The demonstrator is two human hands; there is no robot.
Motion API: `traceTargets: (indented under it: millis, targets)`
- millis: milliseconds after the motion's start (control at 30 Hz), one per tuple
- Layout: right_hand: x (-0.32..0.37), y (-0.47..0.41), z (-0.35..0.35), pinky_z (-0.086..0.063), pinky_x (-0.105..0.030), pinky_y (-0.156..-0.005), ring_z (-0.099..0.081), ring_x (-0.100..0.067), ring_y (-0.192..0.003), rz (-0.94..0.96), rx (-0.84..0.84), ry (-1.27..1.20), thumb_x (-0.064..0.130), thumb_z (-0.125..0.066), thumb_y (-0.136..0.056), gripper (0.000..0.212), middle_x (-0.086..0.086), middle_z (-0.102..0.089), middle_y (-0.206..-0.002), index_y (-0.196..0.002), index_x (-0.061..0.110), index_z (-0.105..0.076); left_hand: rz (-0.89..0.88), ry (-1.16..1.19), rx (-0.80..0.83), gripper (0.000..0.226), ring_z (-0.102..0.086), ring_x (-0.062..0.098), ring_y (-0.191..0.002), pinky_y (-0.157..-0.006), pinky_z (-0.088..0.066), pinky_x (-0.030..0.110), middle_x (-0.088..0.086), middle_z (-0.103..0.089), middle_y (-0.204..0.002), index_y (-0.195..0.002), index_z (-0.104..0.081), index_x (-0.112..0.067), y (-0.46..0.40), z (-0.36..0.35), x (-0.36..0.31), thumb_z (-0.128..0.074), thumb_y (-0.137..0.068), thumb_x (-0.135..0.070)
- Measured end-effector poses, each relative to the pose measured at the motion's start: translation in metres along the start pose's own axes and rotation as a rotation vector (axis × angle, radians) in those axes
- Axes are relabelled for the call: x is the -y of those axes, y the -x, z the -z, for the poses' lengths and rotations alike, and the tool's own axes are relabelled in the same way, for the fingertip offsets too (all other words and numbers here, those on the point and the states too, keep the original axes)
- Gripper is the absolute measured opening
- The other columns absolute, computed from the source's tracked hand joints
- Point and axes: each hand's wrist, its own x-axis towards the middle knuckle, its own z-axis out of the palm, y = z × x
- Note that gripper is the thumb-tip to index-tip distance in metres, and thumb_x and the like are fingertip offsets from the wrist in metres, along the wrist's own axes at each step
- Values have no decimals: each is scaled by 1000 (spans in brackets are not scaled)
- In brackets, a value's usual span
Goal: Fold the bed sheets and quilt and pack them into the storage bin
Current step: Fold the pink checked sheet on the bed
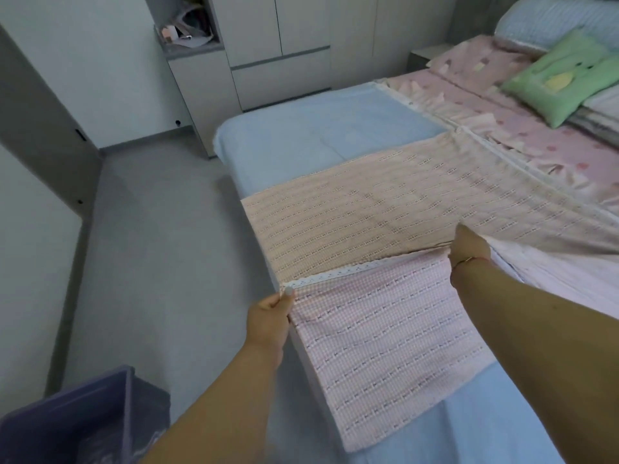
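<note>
1. A bed (301,128) under a blue sheet (328,118) fills the middle and right of the room, seen from above by the person standing at its near side.
2. Pale cupboards (278,45) line the far wall; a grey floor (150,246) runs along the bed's left edge.
3. A pink checked quilt (385,336) lies across the near part of the bed, its peach-toned reverse (368,209) spread flat beyond a fold, with a white lace trim (335,274) running along the folded edge.
4. A pink patterned sheet (536,135) covers the far right of the bed, beside the quilt.
5. A purple bin (67,426) stands on the floor at lower left, well apart from the quilt, only its corner in view.
6. A green pillow (566,75) rests at the head of the bed, on the pink sheet, with a pale blue pillow (549,18) behind it.
7. The right hand (469,249) reaches to the trim's far end; its fingers are turned away and hidden, so the grip cannot be told. A thin bracelet (469,261) circles the wrist.
8. The left hand (268,316) holds the quilt's corner at the bed's left edge, thumb and fingers (288,293) pinching the trim.
</note>
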Motion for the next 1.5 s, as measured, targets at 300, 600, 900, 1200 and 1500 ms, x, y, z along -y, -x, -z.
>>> traceTargets:
  millis: [300, 600, 900, 1200, 1500]
  targets:
    - [51, -5, -103, -40, -43, -106, -46, -31, -129, 44, 92, -128, 30, -45, -95, 49, -15, -46, -141, -137, 6, -44, 12, -49, -15, 15, -67, 33, -101, -97, -51, 47, 15, -74, -96, -81, -74, -13, -134, 54, -36, -67, -90, -23]
    - [92, -37, -185, -28, -47, -113, -38, -30, -135, 8, 127, -204, 42, -38, -99, 57, -7, -38, -149, -146, 10, -33, 23, -68, 7, 23, -56, 21, -78, -82, -50, 34, 9, -63, -79, -75, -66, -8, -245, 60, -65, -67, -89, -26]
    - [146, -135, -302, -24, -41, -115, -33, -25, -138, 2, 214, -233, 43, -34, -100, 58, -4, -34, -151, -146, 8, -33, 21, -113, -94, 21, -55, 20, -75, -77, -48, 31, 8, -62, -78, -78, -67, -6, -386, 43, -101, -64, -93, -21]
    - [158, -204, -399, -25, -41, -115, -39, -23, -133, -9, 240, -152, 44, -35, -99, 58, -4, -39, -148, -143, 6, -38, 129, -132, -241, 17, -67, 27, -90, -90, -53, 39, 7, -70, -86, -98, -72, -8, -482, 36, -105, -61, -94, -20]
    - [152, -253, -467, -37, -29, -82, -47, -14, -82, -78, 200, -51, 42, -40, -98, 22, -1, -44, -107, -109, 24, -46, 225, -204, -258, 17, -68, 33, -91, -89, -55, 47, 12, -71, -88, -92, -71, -8, -555, 41, -87, -60, -94, -20]
